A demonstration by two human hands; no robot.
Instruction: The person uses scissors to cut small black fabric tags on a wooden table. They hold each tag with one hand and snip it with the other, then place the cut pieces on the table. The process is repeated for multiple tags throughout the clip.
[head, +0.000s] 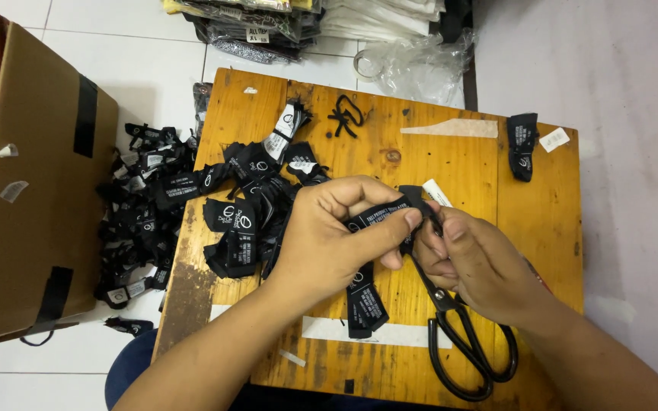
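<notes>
Both hands, left hand [329, 236] and right hand [474, 262], are pinching one black label strip [378, 217]; left of it, a label heap [249, 205] is waiting, few finished.

Over a small wooden tabletop [542, 205], the left hand [329, 236] pinches a black fabric label strip [378, 217] between thumb and fingers, its tail hanging down. The right hand [481, 262] touches the strip's right end and grips black scissors [466, 342]. A pile of black labels [253, 205] lies to the left, spilling onto the floor beside a cardboard box [32, 190].
</notes>
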